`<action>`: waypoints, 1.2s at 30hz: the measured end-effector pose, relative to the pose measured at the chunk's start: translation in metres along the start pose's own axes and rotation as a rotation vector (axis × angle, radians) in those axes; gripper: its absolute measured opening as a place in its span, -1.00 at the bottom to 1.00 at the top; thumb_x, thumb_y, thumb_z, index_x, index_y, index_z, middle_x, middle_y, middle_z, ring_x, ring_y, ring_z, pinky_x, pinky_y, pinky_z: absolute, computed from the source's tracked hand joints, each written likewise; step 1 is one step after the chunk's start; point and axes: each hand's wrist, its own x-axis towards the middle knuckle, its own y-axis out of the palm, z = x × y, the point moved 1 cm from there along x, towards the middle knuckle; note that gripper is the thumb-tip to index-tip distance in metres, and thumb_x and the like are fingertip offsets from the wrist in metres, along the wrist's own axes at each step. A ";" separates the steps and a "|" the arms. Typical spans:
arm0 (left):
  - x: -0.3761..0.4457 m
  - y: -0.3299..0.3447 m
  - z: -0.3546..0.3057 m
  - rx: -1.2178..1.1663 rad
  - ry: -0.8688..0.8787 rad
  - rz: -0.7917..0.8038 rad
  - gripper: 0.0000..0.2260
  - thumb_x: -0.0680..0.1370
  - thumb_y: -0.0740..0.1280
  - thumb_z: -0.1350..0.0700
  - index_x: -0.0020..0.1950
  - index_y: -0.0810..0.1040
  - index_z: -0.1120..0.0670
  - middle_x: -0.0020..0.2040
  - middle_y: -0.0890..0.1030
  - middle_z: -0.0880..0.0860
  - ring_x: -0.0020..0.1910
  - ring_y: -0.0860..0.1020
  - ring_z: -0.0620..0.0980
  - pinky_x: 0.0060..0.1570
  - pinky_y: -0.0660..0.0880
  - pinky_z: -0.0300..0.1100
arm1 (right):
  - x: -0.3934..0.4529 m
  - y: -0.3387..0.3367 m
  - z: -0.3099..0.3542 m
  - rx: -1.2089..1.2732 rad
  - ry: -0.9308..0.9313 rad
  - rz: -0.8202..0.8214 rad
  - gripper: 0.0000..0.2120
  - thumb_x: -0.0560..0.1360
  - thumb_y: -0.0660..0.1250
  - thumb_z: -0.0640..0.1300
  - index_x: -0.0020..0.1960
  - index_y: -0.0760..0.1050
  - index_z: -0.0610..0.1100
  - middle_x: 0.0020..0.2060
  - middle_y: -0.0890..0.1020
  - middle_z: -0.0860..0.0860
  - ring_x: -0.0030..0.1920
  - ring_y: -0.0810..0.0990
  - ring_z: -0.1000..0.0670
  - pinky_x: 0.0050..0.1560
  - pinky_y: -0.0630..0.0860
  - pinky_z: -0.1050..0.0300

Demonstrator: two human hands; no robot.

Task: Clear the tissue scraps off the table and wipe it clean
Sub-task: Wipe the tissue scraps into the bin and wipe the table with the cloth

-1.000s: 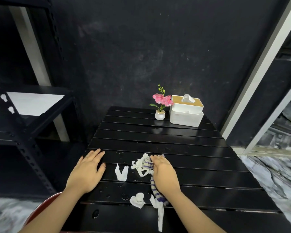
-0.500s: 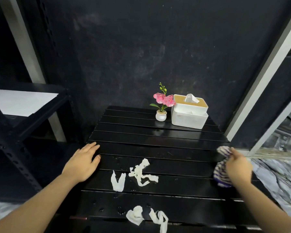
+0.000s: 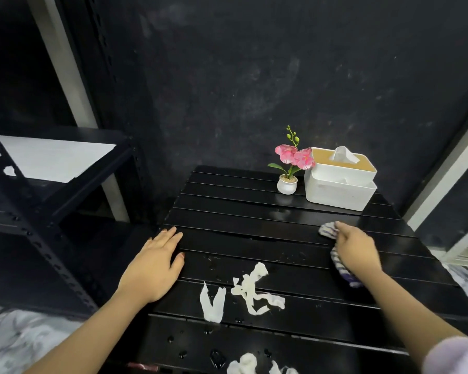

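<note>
White tissue scraps lie on the black slatted table (image 3: 254,209): a V-shaped scrap (image 3: 212,303), a tangled strip (image 3: 251,291) just right of it, and more crumpled scraps (image 3: 245,364) at the near edge. Water drops dot the slats around them. My left hand (image 3: 154,265) rests flat and open on the table's left edge. My right hand (image 3: 357,248) presses a purple-and-white striped cloth (image 3: 328,230) onto the table's right side, well right of the scraps.
A small potted pink orchid (image 3: 288,168) and a white tissue box (image 3: 339,179) stand at the table's back right. A black metal shelf (image 3: 52,184) with a white sheet stands to the left. Dark wall behind; marble floor on both sides.
My right hand carried the striped cloth from the scraps in the middle to the table's right side, then slid it slightly farther back. The left hand stayed flat on the left edge.
</note>
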 end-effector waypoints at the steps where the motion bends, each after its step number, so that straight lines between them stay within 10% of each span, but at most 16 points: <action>1: 0.000 0.000 0.000 0.001 -0.001 0.000 -0.52 0.61 0.06 -0.03 0.52 0.09 0.02 0.56 0.05 -0.04 0.53 -0.02 -0.10 0.47 -0.13 -0.19 | -0.003 0.006 0.010 0.008 -0.051 0.027 -0.66 0.55 0.09 -0.24 0.28 0.45 -0.15 0.22 0.54 -0.24 0.17 0.51 -0.26 0.21 0.41 -0.02; 11: -0.002 -0.002 -0.003 -0.009 -0.012 0.011 -0.52 0.61 0.06 -0.02 0.52 0.10 0.03 0.56 0.06 -0.03 0.53 -0.02 -0.08 0.49 -0.11 -0.16 | -0.060 0.058 0.100 0.094 -0.520 0.265 -0.64 0.55 0.10 -0.28 0.32 0.40 -0.17 0.34 0.46 -0.09 0.38 0.35 0.00 0.42 0.05 0.30; 23: -0.002 -0.001 -0.001 -0.009 -0.030 0.018 -0.52 0.61 0.06 -0.04 0.51 0.10 0.02 0.56 0.06 -0.03 0.53 -0.01 -0.08 0.48 -0.10 -0.16 | -0.097 0.070 0.125 0.170 -0.680 0.440 -0.63 0.58 0.07 -0.27 0.35 0.37 -0.08 0.36 0.44 0.00 0.42 0.27 0.08 0.43 0.07 0.36; 29: -0.016 -0.015 -0.008 -0.109 -0.060 0.051 -0.52 0.61 0.10 -0.04 0.51 0.12 -0.01 0.56 0.05 -0.08 0.53 0.05 -0.05 0.48 0.06 -0.13 | -0.092 0.050 0.113 0.412 -0.429 0.311 -0.65 0.55 0.13 -0.34 0.24 0.49 -0.11 0.24 0.54 -0.01 0.20 0.45 0.16 0.08 0.17 0.71; 33: -0.051 -0.021 -0.005 -0.091 -0.015 0.071 -0.49 0.59 0.12 -0.11 0.51 0.08 -0.07 0.55 0.01 -0.14 0.52 0.04 -0.10 0.46 0.08 -0.18 | -0.070 0.019 0.069 0.354 -0.187 0.082 -0.68 0.55 0.14 -0.30 0.22 0.52 -0.09 0.09 0.64 -0.18 -0.26 0.49 0.14 -0.03 0.39 0.21; 36: -0.077 -0.020 -0.002 -0.034 0.002 0.057 -0.46 0.58 0.09 -0.15 0.52 0.03 -0.09 0.55 -0.03 -0.15 0.53 -0.02 -0.13 0.47 -0.06 -0.23 | -0.049 -0.002 0.032 0.299 -0.023 -0.043 -0.69 0.54 0.15 -0.28 0.21 0.52 -0.12 0.07 0.64 -0.25 -0.05 0.60 -0.19 0.08 0.46 0.02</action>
